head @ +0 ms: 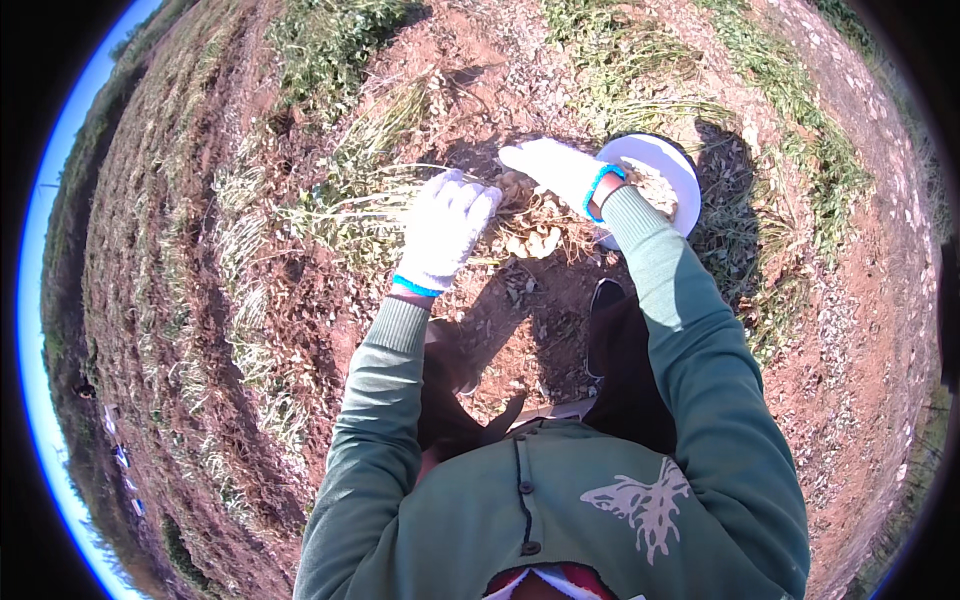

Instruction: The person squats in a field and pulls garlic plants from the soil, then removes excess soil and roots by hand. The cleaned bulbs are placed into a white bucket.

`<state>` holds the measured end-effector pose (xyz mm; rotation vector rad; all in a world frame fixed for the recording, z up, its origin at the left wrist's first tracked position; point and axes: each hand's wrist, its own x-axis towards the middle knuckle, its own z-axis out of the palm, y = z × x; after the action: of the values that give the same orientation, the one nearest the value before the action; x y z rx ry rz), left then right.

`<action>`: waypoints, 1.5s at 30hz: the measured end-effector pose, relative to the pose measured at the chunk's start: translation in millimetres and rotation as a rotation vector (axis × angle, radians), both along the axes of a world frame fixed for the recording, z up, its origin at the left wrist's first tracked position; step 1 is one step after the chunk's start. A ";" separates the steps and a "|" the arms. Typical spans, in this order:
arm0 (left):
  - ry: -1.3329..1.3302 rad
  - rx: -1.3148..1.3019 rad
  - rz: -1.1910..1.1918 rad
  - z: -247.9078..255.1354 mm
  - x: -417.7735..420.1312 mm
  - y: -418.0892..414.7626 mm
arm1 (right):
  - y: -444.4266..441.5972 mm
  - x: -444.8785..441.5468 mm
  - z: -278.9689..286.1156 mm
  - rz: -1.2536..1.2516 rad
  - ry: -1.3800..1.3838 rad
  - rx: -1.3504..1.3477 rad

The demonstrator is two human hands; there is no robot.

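Observation:
My left hand [448,225], in a white knit glove with a blue cuff, is closed around the stems of a bunch of uprooted peanut plants [360,210]. The roots and pods [536,238] of the plants spread to the right of that hand, over the soil. My right hand [555,169], gloved the same way, reaches over the pods from the right; its fingers point left, and whether they grip anything is hidden. Beside my right wrist stands a white bucket [686,191] with pods inside, partly covered by the glove and sleeve.
Pulled plants lie in rows on the reddish soil, with a leafy heap [330,45] at the upper left and more stems [637,67] beyond the bucket. My shoe [600,300] is just below the bucket. Small white objects [124,457] lie far off at the left.

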<state>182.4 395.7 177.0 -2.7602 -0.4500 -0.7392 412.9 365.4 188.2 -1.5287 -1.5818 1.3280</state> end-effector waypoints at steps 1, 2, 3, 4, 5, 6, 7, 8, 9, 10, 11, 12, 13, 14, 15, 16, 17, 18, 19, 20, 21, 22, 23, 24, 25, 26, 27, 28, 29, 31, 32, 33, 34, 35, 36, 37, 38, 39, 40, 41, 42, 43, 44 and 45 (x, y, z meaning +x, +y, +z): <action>0.016 -0.015 -0.005 0.3 2.9 -0.3 | 0.0 4.6 -4.9 -0.056 0.024 -0.036; 0.032 -0.030 -0.008 1.2 5.4 -0.6 | -0.1 10.0 -9.6 -0.111 0.049 -0.072; 0.054 -0.044 -0.002 2.1 3.6 -0.7 | 0.8 7.3 -7.2 -0.156 0.079 -0.108; 0.064 -0.025 0.034 2.9 3.0 -1.5 | 1.4 6.5 -6.2 -0.140 0.156 -0.018; 0.092 -0.020 0.051 3.0 1.6 -0.8 | -2.1 10.5 -2.0 -0.081 0.182 -0.035; 0.116 -0.016 0.066 2.8 1.3 0.4 | -2.8 13.0 -5.6 -0.052 0.305 -0.019; 0.140 -0.013 0.082 1.9 1.3 2.1 | -3.5 15.2 -8.3 -0.023 0.427 -0.003; 0.130 -0.043 0.087 -3.0 1.9 5.1 | -4.2 17.2 -10.2 -0.018 0.452 -0.005; 0.150 -0.068 0.103 -6.0 1.0 6.2 | -3.4 17.1 -9.9 -0.007 0.480 -0.006; 0.168 -0.094 0.120 -8.7 0.5 6.4 | -2.0 15.6 -9.3 0.004 0.506 -0.008; 0.187 -0.120 0.136 -10.9 -0.3 6.4 | -0.4 13.6 -8.0 0.004 0.510 -0.023; 0.201 -0.150 0.137 -12.5 1.1 6.1 | -0.5 13.1 -3.7 0.000 0.509 -0.039; 0.204 -0.150 0.129 -12.9 1.6 6.0 | -0.2 12.8 -1.2 -0.004 0.508 -0.054; 0.207 -0.150 0.122 -12.3 1.9 5.9 | 2.0 17.4 -11.7 0.073 0.483 0.092; 0.214 -0.150 0.120 -11.9 0.6 5.4 | 0.9 11.5 -8.1 0.055 0.479 0.063; 0.204 -0.138 0.115 -11.1 -0.6 5.4 | -3.4 2.6 0.4 0.035 0.475 0.036; 0.225 -0.146 0.131 -10.7 -1.2 5.7 | -5.0 -3.4 4.8 0.015 0.471 0.009; 0.242 -0.156 0.139 -11.3 0.3 6.0 | -3.9 -4.6 3.6 0.028 0.458 0.007; 0.260 -0.166 0.149 -11.3 0.4 5.8 | -4.6 -5.8 3.7 0.021 0.426 0.003; 0.229 -0.154 0.128 -10.1 -0.8 5.0 | -6.2 -7.4 5.1 0.015 0.395 -0.001; 0.232 -0.160 0.137 -9.9 -0.3 4.5 | -7.7 -8.8 8.2 0.006 0.362 -0.003; 0.236 -0.166 0.147 -10.0 0.6 4.0 | -6.4 -8.0 3.5 0.022 0.375 0.004; 0.240 -0.173 0.156 -9.8 1.0 3.3 | -3.4 -6.3 -6.1 0.039 0.389 0.010; 0.228 -0.163 0.153 -8.5 1.0 2.7 | -0.3 -6.1 -11.5 0.054 0.404 0.017; 0.242 -0.164 0.151 -9.3 0.9 2.7 | 4.2 -6.2 -15.7 0.068 0.267 0.076; 0.256 -0.165 0.150 -10.3 0.7 3.2 | 9.5 -6.8 -19.7 0.083 0.130 0.134; 0.270 -0.167 0.151 -12.1 -0.7 3.6 | 14.2 -8.5 -24.4 0.100 -0.006 0.192; 0.272 -0.167 0.148 -12.0 -0.5 3.3 | 16.3 -7.9 -32.7 -0.001 -0.083 0.276; 0.273 -0.168 0.145 -11.8 -0.3 2.9 | 18.4 -2.6 -44.4 -0.045 -0.372 0.448; 0.272 -0.163 0.128 -12.4 0.7 3.0 | 23.0 17.7 -60.8 -0.137 -0.957 0.778; 0.269 -0.159 0.115 -12.6 -0.9 3.0 | 27.2 27.8 -63.1 -0.236 -1.203 0.718; 0.275 -0.156 0.114 -13.6 -7.5 2.7 | 30.2 30.8 -46.8 -0.245 -1.034 0.569; 0.306 -0.134 0.114 -12.0 -2.3 2.4 | 37.7 52.5 -53.5 -0.174 -1.164 0.547; 0.268 -0.129 0.075 -9.4 2.0 3.2 | 44.3 73.5 -60.4 -0.102 -1.293 0.518; 0.268 -0.108 0.078 -9.9 -2.8 4.1 | 40.2 71.1 -60.2 -0.166 -0.724 0.324; 0.263 -0.091 0.074 -9.9 -5.4 3.2 | 28.3 68.2 -56.4 -0.218 -0.161 0.122; 0.259 -0.114 0.077 -7.7 -8.6 2.4 | 20.9 65.5 -54.6 -0.259 0.403 -0.081; 0.221 -0.095 0.040 -3.8 -10.3 2.5 | 20.3 59.9 -53.5 -0.135 0.319 -0.071; 0.225 -0.104 0.035 -0.1 -9.4 2.5 | 16.0 51.2 -52.3 -0.140 0.322 -0.061; 0.228 -0.113 0.032 2.3 -8.0 1.6 | 11.5 43.7 -50.5 -0.143 0.326 -0.051; 0.212 -0.097 0.010 4.6 2.1 1.5 | 22.3 57.2 -73.5 0.043 -0.007 0.140; 0.176 -0.125 -0.015 7.8 3.5 1.4 | 24.1 54.5 -79.0 0.065 -0.040 0.104; 0.175 -0.106 -0.021 10.6 5.9 0.3 | 25.4 52.1 -84.3 0.085 -0.074 0.071; 0.175 -0.086 -0.014 13.5 4.5 -0.7 | 13.7 38.4 -64.8 -0.068 0.185 -0.171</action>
<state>187.0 395.0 190.5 -2.8791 -0.4360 -0.4866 451.3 379.2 123.5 -1.4956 -1.3199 1.5513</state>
